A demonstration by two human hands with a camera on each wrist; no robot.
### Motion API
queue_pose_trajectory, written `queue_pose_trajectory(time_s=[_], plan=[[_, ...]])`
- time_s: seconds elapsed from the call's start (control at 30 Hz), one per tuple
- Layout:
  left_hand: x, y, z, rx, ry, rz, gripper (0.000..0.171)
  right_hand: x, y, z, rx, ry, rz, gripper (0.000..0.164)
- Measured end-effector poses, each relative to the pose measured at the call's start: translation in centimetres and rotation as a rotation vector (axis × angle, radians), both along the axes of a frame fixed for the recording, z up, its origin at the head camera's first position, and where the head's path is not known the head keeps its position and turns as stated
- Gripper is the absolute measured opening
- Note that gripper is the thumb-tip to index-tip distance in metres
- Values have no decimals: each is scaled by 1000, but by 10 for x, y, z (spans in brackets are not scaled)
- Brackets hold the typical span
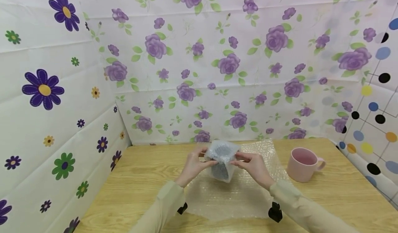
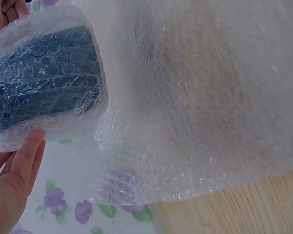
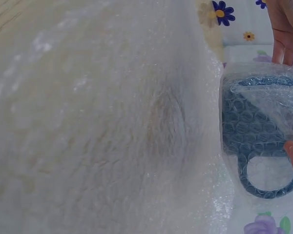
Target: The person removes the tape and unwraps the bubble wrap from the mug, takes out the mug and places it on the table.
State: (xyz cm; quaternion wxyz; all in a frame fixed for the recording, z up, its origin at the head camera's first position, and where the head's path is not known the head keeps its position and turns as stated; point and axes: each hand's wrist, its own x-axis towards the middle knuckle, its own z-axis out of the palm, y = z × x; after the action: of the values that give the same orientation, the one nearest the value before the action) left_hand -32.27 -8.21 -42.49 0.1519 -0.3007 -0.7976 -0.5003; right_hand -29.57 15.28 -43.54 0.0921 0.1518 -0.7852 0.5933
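Observation:
A dark blue mug [image 3: 256, 122] wrapped in clear bubble wrap is held up between both hands, over a bubble wrap sheet [image 1: 230, 202] on the table. In the head view, my left hand [image 1: 194, 164] grips the wrapped bundle [image 1: 222, 153] from its left side, the thumb lying along the front. Opposite it, my right hand [image 1: 253, 165] pinches the right side with thumb and fingers. Through the plastic, the mug's round handle [image 3: 266, 195] shows in the right wrist view. In the left wrist view the blue body [image 2: 49, 73] is seen under the bubbles.
To the right of the sheet, a pink mug [image 1: 303, 165] stands upright on the wooden table [image 1: 124, 191], its handle pointing right. Flowered cloth [image 1: 192, 70] hangs behind the table, and patterned cloths line the left and right sides.

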Motion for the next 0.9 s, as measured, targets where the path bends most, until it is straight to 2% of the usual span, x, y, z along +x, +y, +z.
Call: queue_pose_trajectory(time_s=[0.07, 0.2, 0.3, 0.37, 0.53, 0.6, 0.77, 0.9], plan=[[-1, 1, -3, 15, -10, -14, 46, 0, 0, -3, -2, 4, -7, 46], [0, 2, -12, 10, -87, -3, 45, 1, 1, -10, 16, -14, -25, 44], [0, 3, -21, 4, -117, 4, 47, 1, 1, -17, 16, -33, -30, 44], [3, 4, -21, 9, -124, -5, 46, 2, 1, -21, 20, -35, -37, 44], [21, 7, -4, 45, -141, -41, 44, 2, 2, -30, 8, -30, -49, 47], [25, 8, -1, 67, -142, -54, 43, 2, 2, -31, -9, -22, -42, 47], [14, 5, -18, 47, -144, -34, 47, 2, 5, -33, -21, -11, 11, 44], [7, 2, -30, -10, -175, -2, 54, 2, 15, -35, -22, -56, 84, 44]])
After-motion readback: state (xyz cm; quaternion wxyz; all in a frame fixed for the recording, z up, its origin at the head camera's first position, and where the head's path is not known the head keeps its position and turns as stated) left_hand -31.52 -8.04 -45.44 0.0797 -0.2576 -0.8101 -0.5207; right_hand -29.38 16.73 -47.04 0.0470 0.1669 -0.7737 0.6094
